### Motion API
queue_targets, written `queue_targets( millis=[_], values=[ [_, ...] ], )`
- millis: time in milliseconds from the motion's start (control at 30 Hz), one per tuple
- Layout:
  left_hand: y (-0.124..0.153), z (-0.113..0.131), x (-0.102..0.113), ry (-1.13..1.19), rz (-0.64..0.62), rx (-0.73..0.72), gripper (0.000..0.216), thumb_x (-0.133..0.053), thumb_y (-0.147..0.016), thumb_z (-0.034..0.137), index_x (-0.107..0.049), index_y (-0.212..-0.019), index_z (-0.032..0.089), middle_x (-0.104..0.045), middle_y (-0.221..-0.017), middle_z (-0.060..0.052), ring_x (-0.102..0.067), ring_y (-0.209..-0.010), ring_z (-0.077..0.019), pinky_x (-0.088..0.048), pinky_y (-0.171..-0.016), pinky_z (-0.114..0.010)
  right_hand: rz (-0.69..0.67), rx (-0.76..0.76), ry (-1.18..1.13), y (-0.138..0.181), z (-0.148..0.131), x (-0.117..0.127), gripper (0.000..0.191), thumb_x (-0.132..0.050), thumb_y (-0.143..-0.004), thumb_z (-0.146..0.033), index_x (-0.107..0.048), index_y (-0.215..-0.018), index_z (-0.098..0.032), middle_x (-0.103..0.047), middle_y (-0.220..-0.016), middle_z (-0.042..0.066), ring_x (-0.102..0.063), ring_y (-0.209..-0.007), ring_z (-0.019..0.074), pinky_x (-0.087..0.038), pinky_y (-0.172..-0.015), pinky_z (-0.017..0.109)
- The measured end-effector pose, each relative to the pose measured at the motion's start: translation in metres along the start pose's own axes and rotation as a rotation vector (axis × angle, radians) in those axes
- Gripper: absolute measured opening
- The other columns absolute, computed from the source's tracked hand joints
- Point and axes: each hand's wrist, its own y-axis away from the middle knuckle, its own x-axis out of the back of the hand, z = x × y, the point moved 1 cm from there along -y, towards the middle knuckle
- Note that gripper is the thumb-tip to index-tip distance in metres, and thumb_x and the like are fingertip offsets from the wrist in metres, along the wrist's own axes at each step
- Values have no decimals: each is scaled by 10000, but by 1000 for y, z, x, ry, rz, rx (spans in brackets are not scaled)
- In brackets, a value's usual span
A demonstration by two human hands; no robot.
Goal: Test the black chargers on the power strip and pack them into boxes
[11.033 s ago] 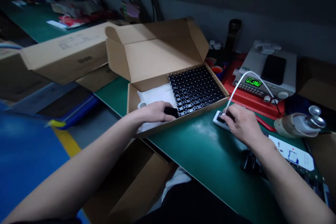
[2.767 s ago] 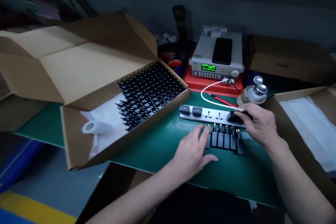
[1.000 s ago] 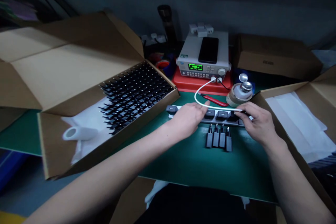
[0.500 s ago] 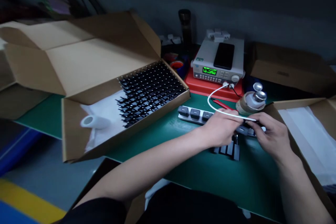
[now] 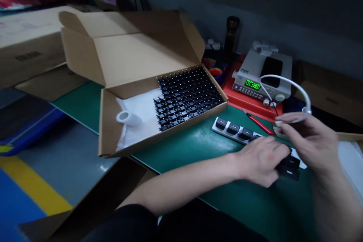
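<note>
While the left hand point(image 5: 259, 160) covers chargers point(image 5: 289, 169), the right point(image 5: 312, 141) holds a cable point(image 5: 295, 86).

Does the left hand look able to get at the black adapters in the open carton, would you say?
Probably yes: only the carton's low front wall stands between the left hand and the black adapters.

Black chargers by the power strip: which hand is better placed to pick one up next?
Left, probably: the left hand is down on the black chargers beside the power strip; the right hand is raised, holding the white cable.
</note>
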Motion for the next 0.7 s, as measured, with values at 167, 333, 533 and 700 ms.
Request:
queue_targets(
  millis=[167, 333, 533, 700],
  values=[
    [73, 5, 37, 305, 141, 191, 513, -688, -745, 387, -590, -1196, 161, -706, -1053, -108, -643, -939, -259, -563, -881, -413, -291, 70, -42, -27, -7, -89, 65, -685, -899, -272, -673, -932, -217, -745, -945, 43, -703, -818, 196, -578, -737, 341],
    [147, -2, 108, 306, 163, 376, 548, -655, -829, 342, -553, -1357, 239, -705, -1196, -86, -675, -1034, -239, -570, -924, -408, -353, 282, 318, -32, -2, -127, 134, -654, -914, -278, -645, -802, -205, -681, -778, 23, -635, -723, 186, -455, -671, 315],
    [205, -51, 219, -36, 426, 934, 678, -669, -816, 338, -409, -1432, 222, -675, -1268, -121, -686, -1065, -256, -584, -886, -374, -406, 341, 423, -31, -1, -132, 174, -629, -936, -309, -613, -791, -213, -672, -790, 27, -625, -709, 188, -436, -634, 307],
    [212, -125, 280, -286, 248, 1432, 635, -725, -692, 233, -550, -1297, 151, -738, -999, -117, -703, -797, -238, -554, -703, -334, -309, 309, 330, -14, -8, -113, 168, -594, -974, -351, -655, -1052, -215, -686, -936, 52, -670, -769, 194, -535, -683, 338]
  ],
)
